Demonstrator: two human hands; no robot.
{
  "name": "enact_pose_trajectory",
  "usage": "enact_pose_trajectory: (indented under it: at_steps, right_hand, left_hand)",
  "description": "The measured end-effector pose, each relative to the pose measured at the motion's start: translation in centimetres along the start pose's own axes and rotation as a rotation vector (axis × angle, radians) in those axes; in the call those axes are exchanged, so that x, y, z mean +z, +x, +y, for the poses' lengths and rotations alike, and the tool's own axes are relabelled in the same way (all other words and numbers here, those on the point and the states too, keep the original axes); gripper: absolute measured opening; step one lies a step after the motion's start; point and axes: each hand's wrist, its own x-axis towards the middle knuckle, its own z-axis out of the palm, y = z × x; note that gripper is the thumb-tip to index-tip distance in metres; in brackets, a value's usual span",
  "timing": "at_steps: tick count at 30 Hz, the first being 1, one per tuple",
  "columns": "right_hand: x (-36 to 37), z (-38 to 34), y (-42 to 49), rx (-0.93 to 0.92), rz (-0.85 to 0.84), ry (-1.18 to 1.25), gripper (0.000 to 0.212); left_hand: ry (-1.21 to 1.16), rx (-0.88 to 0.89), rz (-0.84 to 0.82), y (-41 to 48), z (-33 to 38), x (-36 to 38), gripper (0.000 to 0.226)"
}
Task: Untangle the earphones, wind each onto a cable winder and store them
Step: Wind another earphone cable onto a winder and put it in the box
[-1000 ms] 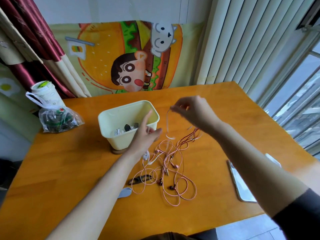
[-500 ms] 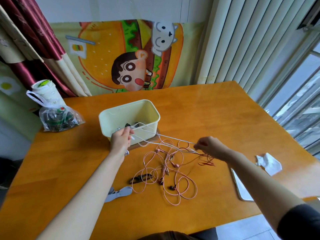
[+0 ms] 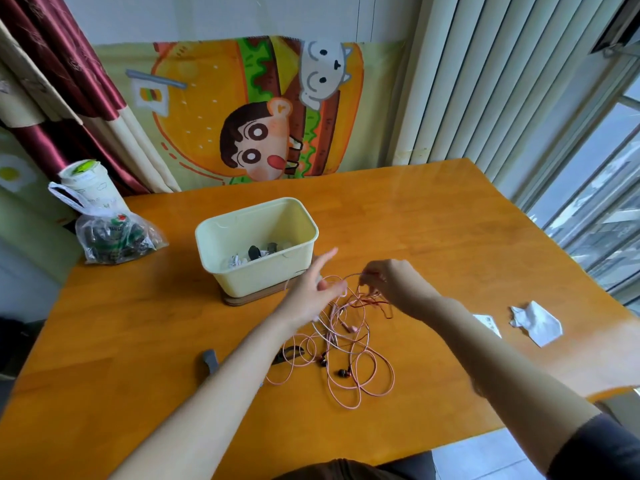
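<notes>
My right hand [image 3: 393,287] pinches a strand of the tangled pink and red earphone cables [image 3: 346,355] lying just in front of the pale yellow plastic bin [image 3: 242,278], my left hand [image 3: 317,289] spread beside it, fingers straight — best to ease 1 loop out slowly, never yanking.

The cream bin [image 3: 256,271] blocks the middle of the table [image 3: 121,341], and the pink earphone tangle [image 3: 346,362] spreads just in front of it. A plastic bag [image 3: 114,237] occupies the far-left corner; crumpled paper [image 3: 536,322] lies near the right edge. Open wood runs along the near-left side and behind the bin to its right.
</notes>
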Motion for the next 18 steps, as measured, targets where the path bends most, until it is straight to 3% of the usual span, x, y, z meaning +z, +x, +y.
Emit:
enact_pose_trajectory:
  at_steps: [3, 12, 16, 18]
  right_hand:
    - [0.4, -1.9, -0.6, -0.139, -0.01, -0.009, 0.019]
    - [0.1, 2.4, -1.1, 0.016, -0.124, 0.016, 0.018]
    - [-0.2, 2.5, -1.1, 0.009, 0.026, 0.009, 0.015]
    - [0.0, 1.3, -1.1, -0.079, 0.047, 0.011, 0.036]
  left_hand:
    - [0.131, 0.079, -0.034, 0.7, 0.2, 1.0, 0.017]
    - [0.263, -0.068, 0.311, 0.5, -2.0, -2.9, 0.034]
    - [0.319, -0.088, 0.099, 0.1, -1.7, -3.2, 0.027]
    - [0.345, -0.087, -0.03, -0.1, -0.9, -2.1, 0.027]
